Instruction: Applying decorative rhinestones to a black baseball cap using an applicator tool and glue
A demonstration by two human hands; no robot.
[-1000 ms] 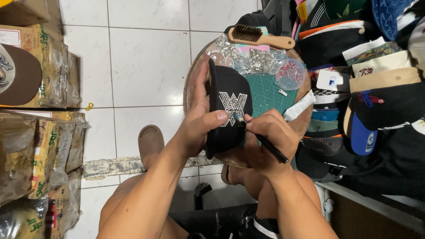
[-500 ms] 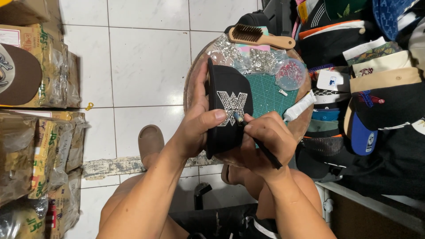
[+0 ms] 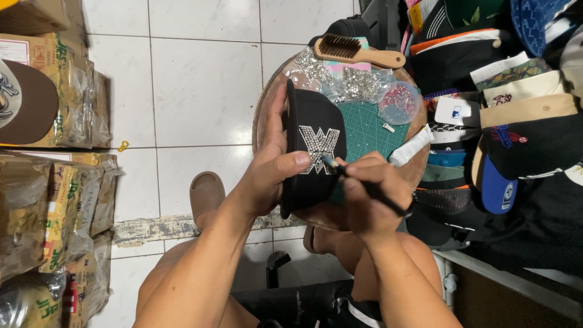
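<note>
Rhinestone-studded black cap (image 3: pixel 313 152) in left hand (image 3: pixel 270 173); right hand (image 3: pixel 373 191) w/ slim pen (image 3: pixel 364 185).

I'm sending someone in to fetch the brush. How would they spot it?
Find the round wooden table beside the stacked caps. At its far edge, past the black cap held by the left hand, lies the brush. It alone has a pale wooden handle and dark bristles.

Cap (image 3: pixel 316 152) on round table (image 3: pixel 264 121) — brush (image 3: pixel 358 51) behind.
</note>
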